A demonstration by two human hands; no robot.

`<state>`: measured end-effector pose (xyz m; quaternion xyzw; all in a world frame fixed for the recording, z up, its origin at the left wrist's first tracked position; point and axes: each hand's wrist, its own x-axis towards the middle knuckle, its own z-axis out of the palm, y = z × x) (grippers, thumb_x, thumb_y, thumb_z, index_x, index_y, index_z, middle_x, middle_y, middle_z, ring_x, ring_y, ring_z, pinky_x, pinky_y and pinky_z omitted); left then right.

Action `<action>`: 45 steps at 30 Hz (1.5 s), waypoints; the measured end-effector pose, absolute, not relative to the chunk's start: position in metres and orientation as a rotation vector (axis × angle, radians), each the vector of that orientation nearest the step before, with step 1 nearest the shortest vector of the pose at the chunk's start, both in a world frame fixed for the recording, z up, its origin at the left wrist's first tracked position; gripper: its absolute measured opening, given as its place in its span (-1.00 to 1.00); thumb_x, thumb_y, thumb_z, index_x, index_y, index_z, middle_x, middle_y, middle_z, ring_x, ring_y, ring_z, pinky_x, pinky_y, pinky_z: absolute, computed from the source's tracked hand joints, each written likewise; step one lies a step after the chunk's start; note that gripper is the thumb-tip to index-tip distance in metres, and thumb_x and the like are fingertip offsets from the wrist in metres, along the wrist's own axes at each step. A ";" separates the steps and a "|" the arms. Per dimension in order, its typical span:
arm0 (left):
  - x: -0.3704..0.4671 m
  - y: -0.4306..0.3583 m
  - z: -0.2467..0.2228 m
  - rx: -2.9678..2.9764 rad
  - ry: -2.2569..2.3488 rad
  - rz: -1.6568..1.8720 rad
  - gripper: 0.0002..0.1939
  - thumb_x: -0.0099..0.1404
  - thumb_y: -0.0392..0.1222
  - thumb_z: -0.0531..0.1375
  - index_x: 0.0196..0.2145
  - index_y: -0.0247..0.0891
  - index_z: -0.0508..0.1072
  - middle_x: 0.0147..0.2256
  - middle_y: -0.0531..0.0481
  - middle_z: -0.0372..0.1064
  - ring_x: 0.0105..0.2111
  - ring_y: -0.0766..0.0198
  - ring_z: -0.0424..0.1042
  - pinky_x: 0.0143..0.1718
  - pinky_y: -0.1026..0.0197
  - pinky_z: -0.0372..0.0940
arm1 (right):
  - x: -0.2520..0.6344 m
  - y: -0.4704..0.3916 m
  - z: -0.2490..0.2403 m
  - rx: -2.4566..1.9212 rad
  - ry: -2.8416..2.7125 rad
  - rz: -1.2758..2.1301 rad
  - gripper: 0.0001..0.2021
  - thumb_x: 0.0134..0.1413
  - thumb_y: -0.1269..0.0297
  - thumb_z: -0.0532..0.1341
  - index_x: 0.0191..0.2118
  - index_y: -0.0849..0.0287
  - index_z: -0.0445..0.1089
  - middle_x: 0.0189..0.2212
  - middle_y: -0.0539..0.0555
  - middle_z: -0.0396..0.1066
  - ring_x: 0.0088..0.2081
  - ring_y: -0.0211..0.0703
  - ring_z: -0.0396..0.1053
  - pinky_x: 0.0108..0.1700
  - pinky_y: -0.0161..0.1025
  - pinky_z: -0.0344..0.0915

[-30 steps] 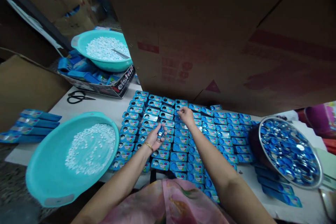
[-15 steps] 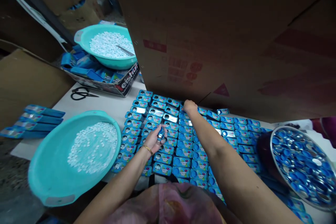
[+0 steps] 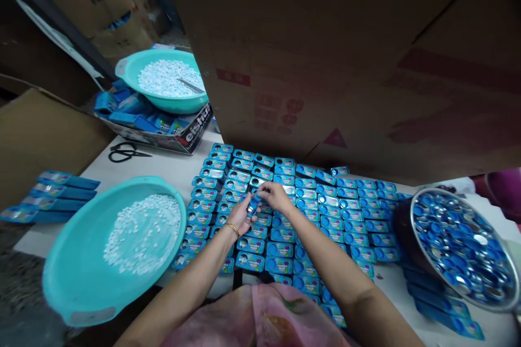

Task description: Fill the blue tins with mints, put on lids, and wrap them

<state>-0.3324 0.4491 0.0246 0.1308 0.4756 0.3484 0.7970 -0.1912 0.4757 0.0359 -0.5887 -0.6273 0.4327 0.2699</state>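
Note:
My left hand [image 3: 241, 216], with a gold bangle at the wrist, is curled around a few small round blue-and-silver lids [image 3: 253, 206] above the rows of tins. My right hand [image 3: 277, 198] meets it there, thumb and fingertips pinched on a lid at the top of that handful. Beneath both hands stand many blue candy tins [image 3: 249, 261] in close columns. Tins on the left show round openings, some with white pieces inside; those further right have blue round lids over the openings.
A turquoise basin [image 3: 73, 260] of white tablets stands left, another basin [image 3: 179, 104] behind it above a carton [image 3: 163, 141]. Scissors [image 3: 126, 153] lie nearby. A metal pot [image 3: 401, 227] of lids stands right. A large cardboard box [image 3: 301, 65] walls the back.
My right hand has drawn back from a tin in the back row to the lids in my left hand. My left hand stays nearly in place. The view has shifted slightly.

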 end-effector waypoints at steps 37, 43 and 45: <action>-0.361 0.460 0.037 0.323 1.049 0.837 -0.61 0.06 0.00 0.19 -0.20 -0.28 0.39 -0.37 -0.07 0.37 -0.56 0.45 0.30 -0.74 0.45 0.07 | -0.198 0.520 0.040 -1.783 -1.720 1.019 -0.80 0.03 0.27 0.09 -0.26 0.14 0.42 -0.38 0.02 0.43 -0.39 -0.26 0.36 -0.30 -0.33 0.25; -0.381 0.451 0.039 0.328 1.081 0.849 -0.58 0.09 0.03 0.15 -0.15 -0.27 0.39 -0.36 -0.09 0.37 -0.55 0.44 0.28 -0.74 0.45 0.06 | -0.195 0.609 0.035 -2.435 -1.698 0.747 -0.71 -0.09 0.27 0.20 -0.17 0.19 0.36 -0.21 0.19 0.38 -0.16 -0.07 0.33 -0.20 -0.25 0.25; -0.385 0.449 0.037 0.341 1.094 0.833 -0.58 0.09 0.04 0.15 -0.15 -0.27 0.38 -0.36 -0.09 0.36 -0.55 0.44 0.26 -0.74 0.45 0.04 | -0.203 0.628 0.032 -2.562 -1.690 0.815 -0.65 -0.15 0.30 0.24 -0.14 0.22 0.35 -0.18 0.25 0.36 -0.13 -0.01 0.33 -0.21 -0.21 0.27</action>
